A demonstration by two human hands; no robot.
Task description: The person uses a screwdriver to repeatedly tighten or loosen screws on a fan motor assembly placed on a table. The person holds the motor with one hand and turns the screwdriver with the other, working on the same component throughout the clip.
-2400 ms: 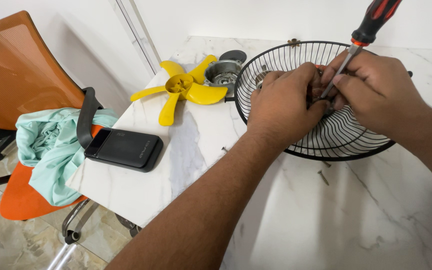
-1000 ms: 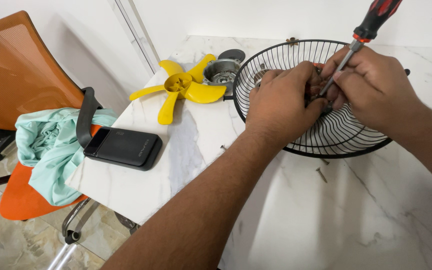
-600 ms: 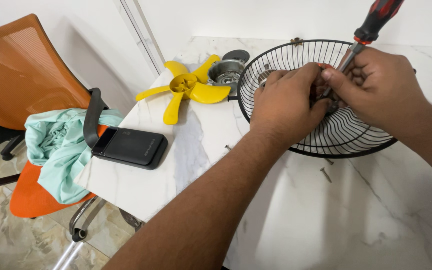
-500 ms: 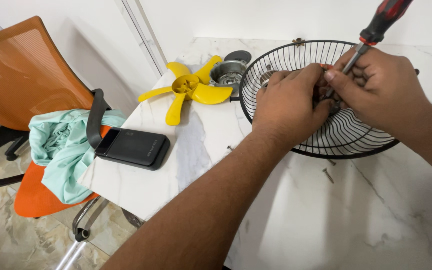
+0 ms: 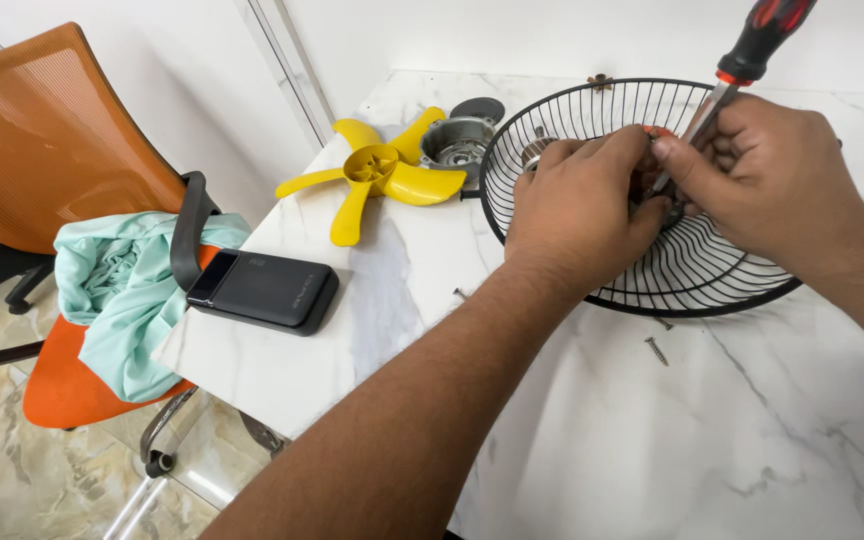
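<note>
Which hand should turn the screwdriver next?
Probably the right hand: it already holds the screwdriver with its tip at the middle of the black fan guard. The left hand rests on the guard, steadying it.

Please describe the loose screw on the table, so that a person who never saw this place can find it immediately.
Start at the white marble table and find the round black wire fan guard that both hands work on. Just below its near rim lies a small dark screw, alone on bare marble. Unlike the yellow fan blade and the black power bank, it is tiny and thin.
</note>
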